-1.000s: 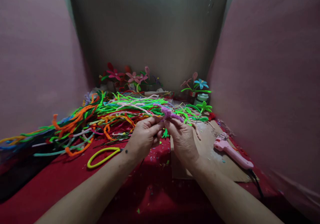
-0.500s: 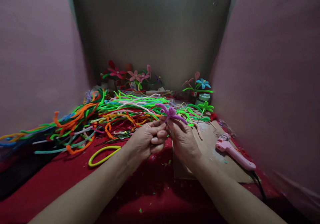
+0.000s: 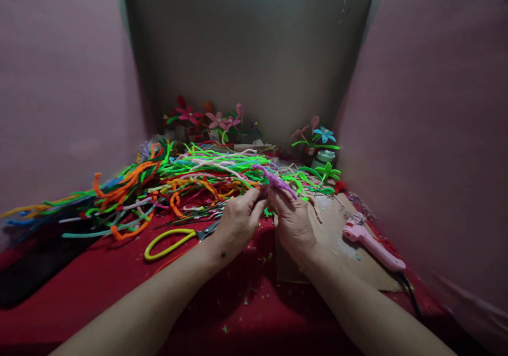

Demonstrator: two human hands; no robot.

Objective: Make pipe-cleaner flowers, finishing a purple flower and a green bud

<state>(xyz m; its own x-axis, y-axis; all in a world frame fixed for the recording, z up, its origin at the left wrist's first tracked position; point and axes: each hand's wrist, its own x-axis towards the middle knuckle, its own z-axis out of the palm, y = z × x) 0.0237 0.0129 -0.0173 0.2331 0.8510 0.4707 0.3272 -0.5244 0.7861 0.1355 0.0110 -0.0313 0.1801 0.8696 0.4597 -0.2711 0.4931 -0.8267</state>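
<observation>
A purple pipe-cleaner flower is up in front of me, its petals above my fingers. My right hand pinches it near the base, thumb uppermost. Beside it, my left hand has thumb and fingers closed at the underside of the same flower, with the exact grip hidden. Yellow-handled scissors lie left of my left wrist, which covers part of them. Beyond both hands spreads a heap of coloured pipe cleaners, mostly green, orange and white.
A pink glue gun with a black cord rests on a cardboard sheet at the right. Finished flowers stand along the back, near a lidded jar. Scraps dot the red cloth. Pink panels rise on both sides.
The purple flower has tipped from facing me to a more sideways slant. My left hand has rolled over, its back now showing, and more of the scissors is visible.
</observation>
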